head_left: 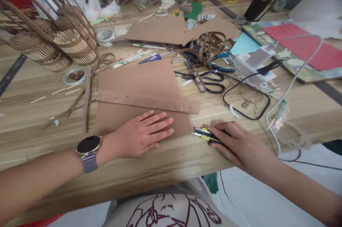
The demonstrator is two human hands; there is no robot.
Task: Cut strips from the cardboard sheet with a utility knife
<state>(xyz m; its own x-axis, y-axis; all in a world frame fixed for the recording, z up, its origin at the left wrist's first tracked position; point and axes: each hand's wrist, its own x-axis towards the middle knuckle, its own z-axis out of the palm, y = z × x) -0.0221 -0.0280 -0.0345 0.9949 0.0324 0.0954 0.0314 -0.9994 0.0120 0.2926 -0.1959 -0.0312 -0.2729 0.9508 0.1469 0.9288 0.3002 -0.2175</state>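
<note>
My left hand (144, 132) lies flat with its fingers spread on a piece of brown cardboard (139, 77) near the table's front edge. A watch sits on that wrist. Across the cardboard, just beyond my fingertips, runs a narrow cardboard strip (149, 102) whose right end sticks out past the sheet. My right hand (235, 143) is closed around a yellow and black utility knife (207, 134). The knife's blade points left, its tip at the cardboard's lower right corner. Whether the tip touches the cardboard I cannot tell.
Scissors (211, 86), blue-handled pliers (221, 63) and brown strips (211, 45) lie beyond the cardboard. A white power strip (251, 67) with looping cables stands right. Slatted baskets (77, 45) and tape rolls (105, 36) are at left. More cardboard (157, 29) lies behind.
</note>
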